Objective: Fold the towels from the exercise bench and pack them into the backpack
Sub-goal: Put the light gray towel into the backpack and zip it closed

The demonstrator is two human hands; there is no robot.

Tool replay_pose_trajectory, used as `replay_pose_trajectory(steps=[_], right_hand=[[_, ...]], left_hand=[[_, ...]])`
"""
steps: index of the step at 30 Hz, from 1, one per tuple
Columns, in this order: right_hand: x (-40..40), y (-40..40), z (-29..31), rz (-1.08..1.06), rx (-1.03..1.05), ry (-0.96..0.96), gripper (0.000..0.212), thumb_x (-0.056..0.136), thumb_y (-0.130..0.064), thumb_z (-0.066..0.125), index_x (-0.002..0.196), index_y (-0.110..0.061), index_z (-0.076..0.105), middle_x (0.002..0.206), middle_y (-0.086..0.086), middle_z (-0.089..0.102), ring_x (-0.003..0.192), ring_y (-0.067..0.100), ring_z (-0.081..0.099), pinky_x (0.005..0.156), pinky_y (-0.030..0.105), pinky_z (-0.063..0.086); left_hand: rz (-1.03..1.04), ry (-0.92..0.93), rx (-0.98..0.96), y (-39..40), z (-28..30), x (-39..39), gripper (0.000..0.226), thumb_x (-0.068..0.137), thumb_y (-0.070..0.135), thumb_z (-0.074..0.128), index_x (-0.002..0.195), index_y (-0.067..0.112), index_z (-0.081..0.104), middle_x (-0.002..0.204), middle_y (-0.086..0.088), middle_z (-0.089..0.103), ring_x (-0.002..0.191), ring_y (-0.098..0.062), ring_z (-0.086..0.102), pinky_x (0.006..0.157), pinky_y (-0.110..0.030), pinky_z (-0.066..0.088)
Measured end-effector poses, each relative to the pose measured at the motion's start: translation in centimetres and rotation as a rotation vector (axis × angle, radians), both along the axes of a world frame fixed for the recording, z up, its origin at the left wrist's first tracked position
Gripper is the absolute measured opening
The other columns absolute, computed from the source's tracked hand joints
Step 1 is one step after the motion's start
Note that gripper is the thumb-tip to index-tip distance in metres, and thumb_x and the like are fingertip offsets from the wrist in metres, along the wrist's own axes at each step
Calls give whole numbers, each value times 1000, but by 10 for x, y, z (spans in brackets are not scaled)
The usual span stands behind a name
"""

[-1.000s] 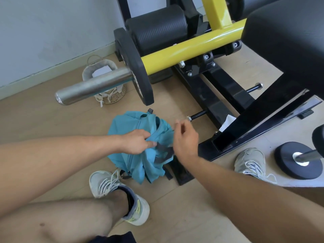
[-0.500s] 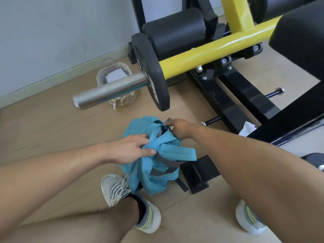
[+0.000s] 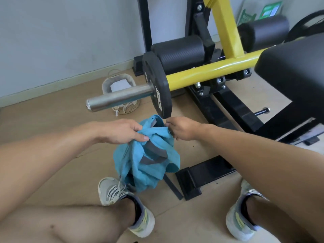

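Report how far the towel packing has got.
Done: nothing visibly packed; no towel shows in this view. In hand: the left hand and right hand grip the top of the blue backpack, holding it up off the floor. Left: folding and packing, seemingly all of it.

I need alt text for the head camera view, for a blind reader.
Both hands, left hand and right hand, grip the top of a limp teal fabric backpack above a wooden floor, beside a yellow-and-black exercise machine.

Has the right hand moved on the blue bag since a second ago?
Yes. The right hand went from the backpack's near side up to its top edge, toward the weight plate.
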State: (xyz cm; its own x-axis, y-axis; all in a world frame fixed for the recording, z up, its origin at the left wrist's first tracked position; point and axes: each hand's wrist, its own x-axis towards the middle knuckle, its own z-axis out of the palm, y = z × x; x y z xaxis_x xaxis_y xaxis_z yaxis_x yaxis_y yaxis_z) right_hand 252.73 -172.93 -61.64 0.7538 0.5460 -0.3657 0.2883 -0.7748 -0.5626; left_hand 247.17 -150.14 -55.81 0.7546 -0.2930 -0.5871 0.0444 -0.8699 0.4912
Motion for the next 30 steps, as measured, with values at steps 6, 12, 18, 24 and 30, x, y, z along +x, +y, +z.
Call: replay_pose_trajectory(steps=[6,12,18,24,30], right_hand=[[-18,-1,80,-8,4,-10,30,110,-24,36,90,-17,57,77,-1,63,65,14,63,64,29,55],[-26,-11,157,-124,106,-28,37,110,-22,36,80,-8,53,72,10,63,70,24,67,75,40,59],[-26,-18,204,-188,10,-309,34,109,-23,36,79,-20,50,80,-1,50,88,21,50,78,31,38],[-27,-48,210,-266,-1,-323,25,110,-23,33,99,-11,52,88,4,51,91,22,45,78,29,32],[-33,-63,203,-301,179,-315,36,109,-30,42,77,-15,47,73,-1,46,71,16,41,65,33,35]], left_hand=[[-106,28,79,-17,65,-12,49,71,65,68,74,17,62,79,3,67,75,-16,57,79,-37,46],[-141,129,24,-50,115,-30,27,95,29,70,70,19,75,77,12,77,73,-8,72,73,-19,55],[149,-98,-510,-123,135,-53,47,88,18,77,45,18,58,54,7,65,53,-6,64,59,-20,56],[296,-286,-657,-179,117,-63,62,71,61,73,78,0,68,82,-13,75,78,-32,71,82,-42,59],[81,-222,-524,-194,114,-61,31,99,42,61,86,17,73,84,5,75,79,-8,69,80,-28,55]])
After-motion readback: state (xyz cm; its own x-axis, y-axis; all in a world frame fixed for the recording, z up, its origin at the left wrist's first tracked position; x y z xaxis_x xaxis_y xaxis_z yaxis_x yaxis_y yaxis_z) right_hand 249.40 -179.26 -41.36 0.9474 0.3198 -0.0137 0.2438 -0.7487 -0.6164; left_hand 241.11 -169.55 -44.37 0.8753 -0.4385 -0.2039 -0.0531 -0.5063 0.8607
